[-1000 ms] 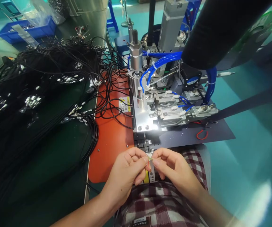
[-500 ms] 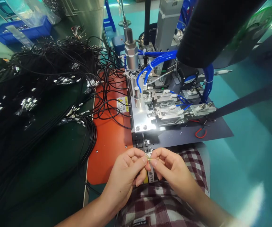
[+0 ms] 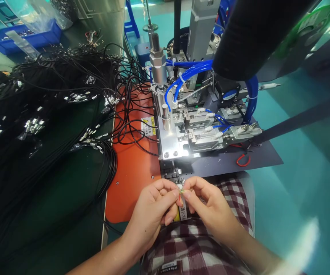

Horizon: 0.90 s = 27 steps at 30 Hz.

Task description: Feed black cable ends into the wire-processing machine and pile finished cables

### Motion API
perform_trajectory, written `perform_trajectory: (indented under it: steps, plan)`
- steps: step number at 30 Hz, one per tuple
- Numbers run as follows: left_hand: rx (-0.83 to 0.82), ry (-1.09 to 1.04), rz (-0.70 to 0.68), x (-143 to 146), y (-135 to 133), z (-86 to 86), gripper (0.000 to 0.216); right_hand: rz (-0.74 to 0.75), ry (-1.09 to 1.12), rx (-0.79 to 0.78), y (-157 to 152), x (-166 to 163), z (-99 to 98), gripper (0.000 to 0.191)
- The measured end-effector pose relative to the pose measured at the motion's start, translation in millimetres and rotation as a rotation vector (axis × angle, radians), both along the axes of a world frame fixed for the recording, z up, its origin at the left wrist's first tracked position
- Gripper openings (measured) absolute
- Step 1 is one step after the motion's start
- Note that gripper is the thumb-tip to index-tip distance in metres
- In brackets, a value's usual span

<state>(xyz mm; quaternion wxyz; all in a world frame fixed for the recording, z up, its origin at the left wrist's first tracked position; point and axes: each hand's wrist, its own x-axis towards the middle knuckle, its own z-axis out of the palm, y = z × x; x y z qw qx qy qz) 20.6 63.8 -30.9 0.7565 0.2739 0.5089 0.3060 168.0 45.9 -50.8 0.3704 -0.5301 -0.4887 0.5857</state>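
Note:
My left hand (image 3: 156,206) and my right hand (image 3: 203,200) meet fingertip to fingertip just in front of the machine's near end. Both are closed in a pinch on thin wires (image 3: 181,192), yellow-green between the fingertips, with a short red end hanging below my left fingers. The rest of the wires is hidden by my fingers. Right behind the fingertips lies the small metal fixture (image 3: 180,172) at the front of the machine's track. A label strip with black characters (image 3: 183,212) shows below my hands.
A pneumatic machine (image 3: 167,137) with blue air hoses (image 3: 193,68) stands ahead on a plate. Left of it, an orange board (image 3: 133,183) bears loops of black cable (image 3: 107,164). Red-handled pliers (image 3: 243,159) lie at the right. A blue bin (image 3: 24,38) sits at the far left.
My hands stay almost in place, with small finger movements on the wires. The right fingertips have shifted slightly. The whole view has moved a little.

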Motion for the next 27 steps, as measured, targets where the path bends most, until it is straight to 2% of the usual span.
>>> perform_trajectory:
  steps: [4,9,18,24,27]
  plan:
    - [0.007,0.005,-0.018,0.0,0.2,-0.2,0.014,-0.015,-0.057,0.104,-1.2,0.1,-1.4,0.011]
    - [0.023,0.022,0.009,0.7,-0.5,0.3,0.017,-0.052,0.050,-0.041,0.6,1.9,-3.3,0.010]
    - [0.054,0.053,0.011,2.4,-2.3,0.5,0.015,-0.079,0.068,-0.136,5.0,-3.6,8.6,0.012]
    - [0.101,0.078,-0.009,2.2,-5.0,0.0,0.015,-0.074,0.228,-0.230,6.0,-7.0,3.3,0.016]
    - [0.102,0.070,-0.008,2.9,-6.4,2.3,0.016,-0.076,0.211,-0.202,1.3,-8.6,-1.3,0.014]
